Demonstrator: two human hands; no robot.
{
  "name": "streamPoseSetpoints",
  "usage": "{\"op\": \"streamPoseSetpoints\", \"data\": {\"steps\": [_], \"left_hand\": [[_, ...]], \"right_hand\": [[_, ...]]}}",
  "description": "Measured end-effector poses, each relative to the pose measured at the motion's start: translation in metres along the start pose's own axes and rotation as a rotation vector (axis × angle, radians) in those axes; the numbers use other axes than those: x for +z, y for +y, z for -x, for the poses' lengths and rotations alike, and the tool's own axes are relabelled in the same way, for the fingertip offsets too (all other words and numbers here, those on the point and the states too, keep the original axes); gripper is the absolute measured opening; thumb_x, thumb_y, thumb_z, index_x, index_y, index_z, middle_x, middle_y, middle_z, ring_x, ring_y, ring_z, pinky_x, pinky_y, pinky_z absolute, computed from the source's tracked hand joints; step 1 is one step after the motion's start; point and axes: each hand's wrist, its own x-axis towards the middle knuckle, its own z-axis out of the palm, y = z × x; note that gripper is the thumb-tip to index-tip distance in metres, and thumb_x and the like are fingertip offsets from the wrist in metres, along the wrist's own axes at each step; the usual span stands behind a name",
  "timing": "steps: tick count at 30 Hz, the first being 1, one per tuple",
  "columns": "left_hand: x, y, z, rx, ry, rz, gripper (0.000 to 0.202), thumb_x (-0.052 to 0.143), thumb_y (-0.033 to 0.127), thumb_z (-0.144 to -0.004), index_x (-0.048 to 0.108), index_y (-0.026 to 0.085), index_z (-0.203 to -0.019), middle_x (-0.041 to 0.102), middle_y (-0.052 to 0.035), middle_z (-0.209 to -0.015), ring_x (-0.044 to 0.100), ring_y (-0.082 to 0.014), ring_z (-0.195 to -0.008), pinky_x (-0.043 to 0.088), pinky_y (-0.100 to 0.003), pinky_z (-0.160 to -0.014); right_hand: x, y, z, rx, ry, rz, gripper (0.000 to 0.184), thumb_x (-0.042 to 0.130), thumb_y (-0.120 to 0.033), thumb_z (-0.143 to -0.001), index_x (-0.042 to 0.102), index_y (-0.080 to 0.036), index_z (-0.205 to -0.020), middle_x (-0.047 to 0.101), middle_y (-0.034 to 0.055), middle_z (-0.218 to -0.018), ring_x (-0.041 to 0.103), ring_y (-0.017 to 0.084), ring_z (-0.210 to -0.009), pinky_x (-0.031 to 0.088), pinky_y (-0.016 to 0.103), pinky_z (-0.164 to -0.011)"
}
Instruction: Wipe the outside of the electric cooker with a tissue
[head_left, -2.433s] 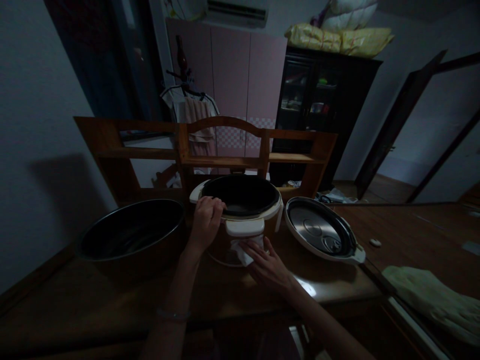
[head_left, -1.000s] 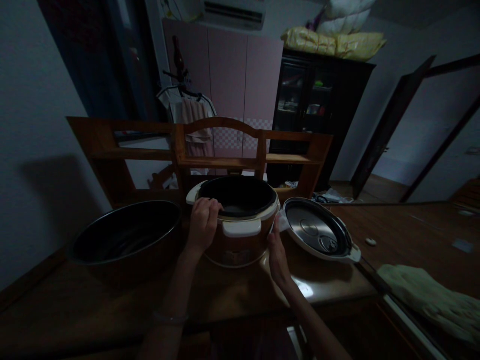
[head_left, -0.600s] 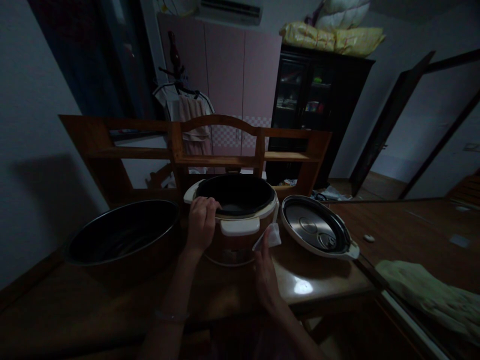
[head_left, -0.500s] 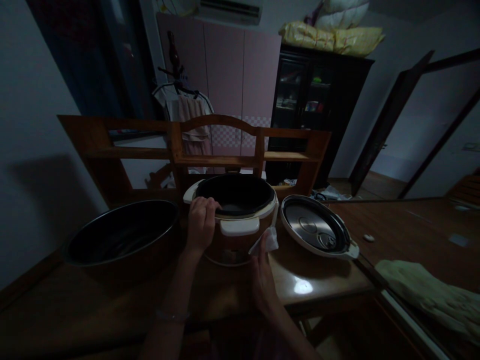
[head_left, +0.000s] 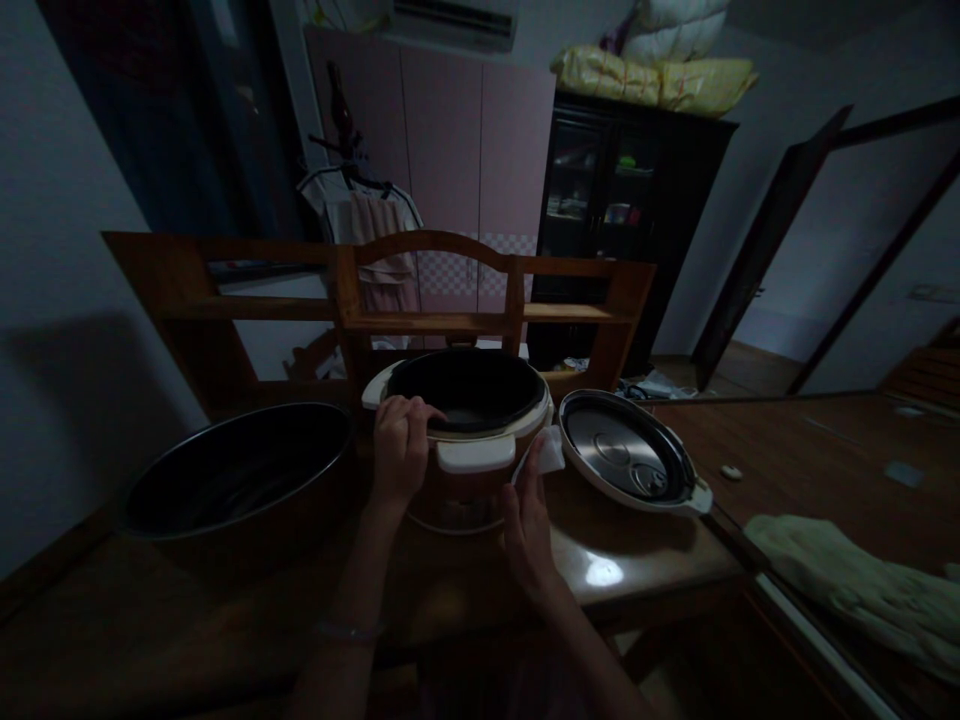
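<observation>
An electric cooker point(head_left: 477, 455) with a cream rim, a front handle and a dark open inside stands on the wooden desk. My left hand point(head_left: 401, 445) is closed over its front left rim, with the thumb reaching inward. Against the cooker's right side, my right hand point(head_left: 529, 530) presses a white wipe point(head_left: 551, 452), which could be tissue or thin cloth. Its fingers point up and partly cover the wipe. To the left sits a large black inner pot point(head_left: 247, 465). The cooker's lid point(head_left: 626, 450) lies to the right, metal inner face up.
A wooden shelf rack point(head_left: 431, 321) rises along the back of the desk point(head_left: 442, 605). On the lower brown surface at right lie a pale green cloth point(head_left: 847, 580) and a small white object point(head_left: 731, 472). Clothes point(head_left: 382, 230) hang behind the rack.
My right hand has slid the wipe slightly upward and to the right along the cooker's side. My left hand keeps its hold on the rim. The view has shifted a little.
</observation>
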Motion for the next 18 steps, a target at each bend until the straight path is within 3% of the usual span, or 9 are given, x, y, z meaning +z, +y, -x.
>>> {"op": "streamPoseSetpoints", "data": {"steps": [9, 15, 18], "left_hand": [[0.000, 0.000, 0.000, 0.012, -0.008, -0.005, 0.055, 0.023, 0.035, -0.105, 0.071, 0.025, -0.079, 0.065, -0.0047, -0.082, 0.057, -0.0237, -0.089, 0.038, -0.044, -0.102], [0.000, 0.000, -0.001, 0.025, -0.012, -0.006, 0.056, 0.023, 0.035, -0.106, 0.071, 0.025, -0.078, 0.064, -0.0048, -0.081, 0.057, -0.0239, -0.089, 0.038, -0.044, -0.099], [0.000, -0.001, -0.001, 0.029, -0.018, -0.020, 0.056, 0.022, 0.035, -0.106, 0.071, 0.025, -0.079, 0.065, -0.0049, -0.082, 0.056, -0.0243, -0.089, 0.038, -0.045, -0.098]], "right_hand": [[0.015, 0.010, 0.033, 0.064, -0.066, 0.008, 0.069, 0.028, -0.043, -0.108, -0.013, -0.027, -0.161, -0.010, -0.0023, -0.170, -0.009, 0.023, -0.156, 0.013, 0.056, -0.128], [0.038, 0.001, 0.062, 0.071, -0.116, 0.098, 0.084, 0.044, -0.042, -0.104, -0.017, -0.025, -0.160, -0.013, 0.0038, -0.169, -0.001, 0.032, -0.156, 0.027, 0.062, -0.123], [0.054, -0.003, 0.073, -0.041, -0.138, 0.146, 0.089, 0.050, -0.036, -0.101, -0.015, -0.026, -0.161, -0.011, 0.0056, -0.169, 0.003, 0.038, -0.156, 0.030, 0.069, -0.119]]}}
